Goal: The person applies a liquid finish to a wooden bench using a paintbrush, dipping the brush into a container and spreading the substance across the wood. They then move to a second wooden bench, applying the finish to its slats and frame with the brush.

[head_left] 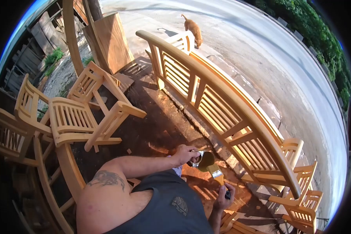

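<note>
A metal cup [205, 159] with brownish liquid in it is held by my left hand [185, 155], the fingers wrapped at its handle side. My right hand [223, 199] grips a wide paintbrush [217, 175] by its handle, the bristles pointing up at the cup's lower right rim. Whether the bristles touch the liquid is hard to tell. Just beyond both hands stands a long slatted wooden bench [222, 109], its curved top rail running from upper left to lower right.
Several wooden chairs [72, 117] stand at the left, and more slatted chairs [302, 210] at the lower right. A wooden board [113, 43] leans near a post. Beyond the bench, a brown dog [193, 30] is on the paved ground by the road.
</note>
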`<state>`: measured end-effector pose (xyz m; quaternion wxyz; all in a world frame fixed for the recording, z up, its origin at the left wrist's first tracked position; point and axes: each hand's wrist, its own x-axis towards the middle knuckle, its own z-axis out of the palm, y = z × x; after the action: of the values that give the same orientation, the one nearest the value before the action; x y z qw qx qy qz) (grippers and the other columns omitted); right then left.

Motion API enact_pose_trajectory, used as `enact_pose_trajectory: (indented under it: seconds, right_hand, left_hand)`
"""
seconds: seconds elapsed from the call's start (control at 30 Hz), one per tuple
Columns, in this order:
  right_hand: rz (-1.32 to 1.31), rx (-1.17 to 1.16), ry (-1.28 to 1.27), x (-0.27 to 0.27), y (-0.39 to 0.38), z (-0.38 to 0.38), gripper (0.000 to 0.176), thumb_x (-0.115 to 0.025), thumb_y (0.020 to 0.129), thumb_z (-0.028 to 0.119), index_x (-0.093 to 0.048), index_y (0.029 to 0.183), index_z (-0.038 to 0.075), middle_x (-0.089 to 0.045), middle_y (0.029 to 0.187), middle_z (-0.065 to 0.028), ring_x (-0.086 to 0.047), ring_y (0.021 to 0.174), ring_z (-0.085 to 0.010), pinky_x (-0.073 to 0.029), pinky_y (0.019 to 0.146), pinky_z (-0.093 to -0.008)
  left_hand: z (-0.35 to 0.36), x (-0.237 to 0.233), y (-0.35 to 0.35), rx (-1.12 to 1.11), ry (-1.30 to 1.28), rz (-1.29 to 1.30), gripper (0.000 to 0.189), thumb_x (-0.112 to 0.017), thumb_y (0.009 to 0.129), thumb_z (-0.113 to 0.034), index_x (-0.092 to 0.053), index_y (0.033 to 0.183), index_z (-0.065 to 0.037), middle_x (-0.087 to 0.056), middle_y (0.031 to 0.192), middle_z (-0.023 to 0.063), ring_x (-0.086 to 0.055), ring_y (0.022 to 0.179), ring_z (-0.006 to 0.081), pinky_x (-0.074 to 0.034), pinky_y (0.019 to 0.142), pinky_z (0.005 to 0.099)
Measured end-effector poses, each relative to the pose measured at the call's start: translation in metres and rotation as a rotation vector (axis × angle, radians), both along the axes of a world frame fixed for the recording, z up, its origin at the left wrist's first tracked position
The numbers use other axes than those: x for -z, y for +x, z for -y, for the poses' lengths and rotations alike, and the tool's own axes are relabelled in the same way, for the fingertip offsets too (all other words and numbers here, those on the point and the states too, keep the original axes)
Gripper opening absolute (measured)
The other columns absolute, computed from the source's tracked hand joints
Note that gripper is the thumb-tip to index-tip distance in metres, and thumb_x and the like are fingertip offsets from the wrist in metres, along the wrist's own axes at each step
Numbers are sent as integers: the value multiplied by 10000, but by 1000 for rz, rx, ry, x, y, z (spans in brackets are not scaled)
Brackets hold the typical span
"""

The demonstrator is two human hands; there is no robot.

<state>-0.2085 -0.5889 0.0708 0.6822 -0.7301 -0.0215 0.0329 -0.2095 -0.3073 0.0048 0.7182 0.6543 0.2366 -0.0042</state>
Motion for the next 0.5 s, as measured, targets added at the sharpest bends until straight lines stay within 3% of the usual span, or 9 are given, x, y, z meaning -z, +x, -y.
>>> enact_pose_trajectory:
  seconds: [0.13, 0.27, 0.5]
  right_hand:
    - [61, -71, 48, 9, 0, -13, 177, -638, 968, 77, -603, 1107, -26, -629, 807, -46, -576, 699, -83, -466, 659, -209]
    - [71, -142, 19, -1, -1, -23, 185, -649, 969, 93, -599, 1103, -23, -601, 782, -26, -540, 678, -69, -428, 621, -200]
    - [111, -238, -43, 4, 1, -49, 178, -650, 976, 88, -613, 1112, -20, -615, 828, -40, -560, 693, -75, -443, 626, -202]
  left_hand:
    - [-3, -32, -20, -50, -207, -42, 186, -678, 944, -179, -713, 1012, -10, -672, 729, 22, -620, 632, 78, -488, 607, 244]
    - [-14, -8, -32, -123, -136, -1, 190, -679, 939, -170, -713, 1014, 1, -693, 780, 23, -626, 650, 75, -492, 602, 252]
    - [-51, -26, -70, -254, -207, 11, 178, -669, 942, -162, -714, 1011, -4, -677, 777, 13, -622, 648, 67, -491, 609, 242]
